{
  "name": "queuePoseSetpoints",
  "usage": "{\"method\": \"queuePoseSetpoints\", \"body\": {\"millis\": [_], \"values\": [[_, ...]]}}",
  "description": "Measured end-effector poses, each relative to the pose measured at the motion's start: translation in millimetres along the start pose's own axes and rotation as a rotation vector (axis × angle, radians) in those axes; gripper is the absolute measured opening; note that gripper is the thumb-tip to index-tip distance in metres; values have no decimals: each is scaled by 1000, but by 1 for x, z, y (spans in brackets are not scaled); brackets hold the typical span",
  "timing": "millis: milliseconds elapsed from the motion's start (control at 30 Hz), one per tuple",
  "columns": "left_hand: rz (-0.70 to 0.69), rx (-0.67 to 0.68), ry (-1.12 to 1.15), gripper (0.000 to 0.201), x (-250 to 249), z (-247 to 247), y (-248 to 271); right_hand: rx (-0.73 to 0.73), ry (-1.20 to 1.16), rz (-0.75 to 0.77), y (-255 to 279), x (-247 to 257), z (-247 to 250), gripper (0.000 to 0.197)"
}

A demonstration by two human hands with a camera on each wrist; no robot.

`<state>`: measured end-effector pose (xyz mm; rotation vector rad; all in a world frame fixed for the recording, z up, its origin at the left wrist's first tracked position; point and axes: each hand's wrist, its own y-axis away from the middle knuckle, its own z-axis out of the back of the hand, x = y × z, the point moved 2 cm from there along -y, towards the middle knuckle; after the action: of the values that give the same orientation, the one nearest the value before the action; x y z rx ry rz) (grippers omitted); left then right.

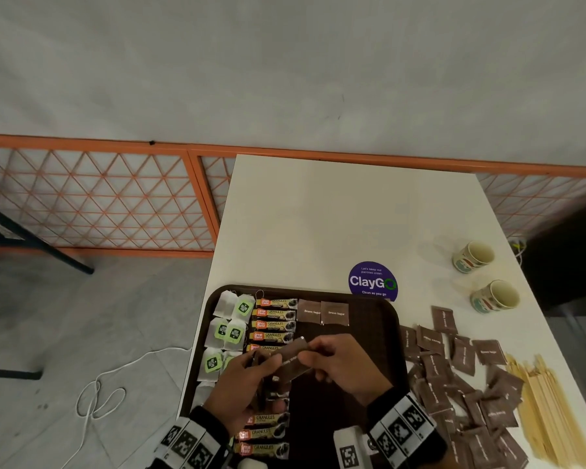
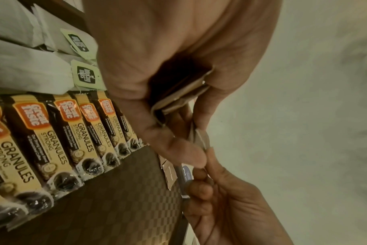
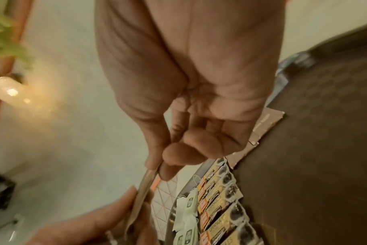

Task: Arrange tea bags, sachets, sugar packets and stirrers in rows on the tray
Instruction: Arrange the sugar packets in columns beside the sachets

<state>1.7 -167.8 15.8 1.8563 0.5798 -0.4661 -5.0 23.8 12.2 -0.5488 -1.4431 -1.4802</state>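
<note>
Over the dark brown tray (image 1: 379, 336) both hands meet. My left hand (image 1: 251, 384) grips a small stack of brown sugar packets (image 2: 178, 97) in its curled fingers. My right hand (image 1: 332, 360) pinches one brown sugar packet (image 1: 293, 358) by its edge, and the left thumb touches it too. On the tray lie white tea bags (image 1: 227, 319) with green tags at the left, a column of coffee granule sachets (image 1: 273, 324) beside them, and two brown sugar packets (image 1: 322, 312) along the far edge. Loose sugar packets (image 1: 460, 377) and wooden stirrers (image 1: 548, 411) lie on the table to the right.
Two patterned mugs (image 1: 474, 257) (image 1: 494, 296) stand at the right of the white table (image 1: 335, 214). A purple round sticker (image 1: 372, 280) sits just beyond the tray. An orange lattice fence (image 1: 99, 194) and a white cable (image 1: 115, 377) on the floor are to the left.
</note>
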Motion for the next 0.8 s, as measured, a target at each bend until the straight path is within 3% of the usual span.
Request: {"method": "queuePoseSetpoints", "body": {"millis": [67,133,267,333,433,567,700,800], "values": [[-4,8,-16,13,1,1,0,-30,-78,-37,2,-3,0,9],[0,16,-130,18,2,-1,3,-65,-59,-14,1,-3,1,8],[-65,-5,-459,25,-2,2,3,82,217,110,2,5,4,10],[-100,29,-535,18,-3,0,0,98,209,95,3,6,2,9],[-135,37,-482,9,-4,-7,-6,24,53,31,7,3,3,9],[-164,-83,-281,3,-7,-9,-16,-54,-48,-68,7,-16,9,8],[-167,-161,-240,8,-4,0,-17,-294,-135,-248,-16,-43,16,9],[-124,-147,-259,6,2,14,-10,-387,-138,-317,-38,-56,15,9]]}}
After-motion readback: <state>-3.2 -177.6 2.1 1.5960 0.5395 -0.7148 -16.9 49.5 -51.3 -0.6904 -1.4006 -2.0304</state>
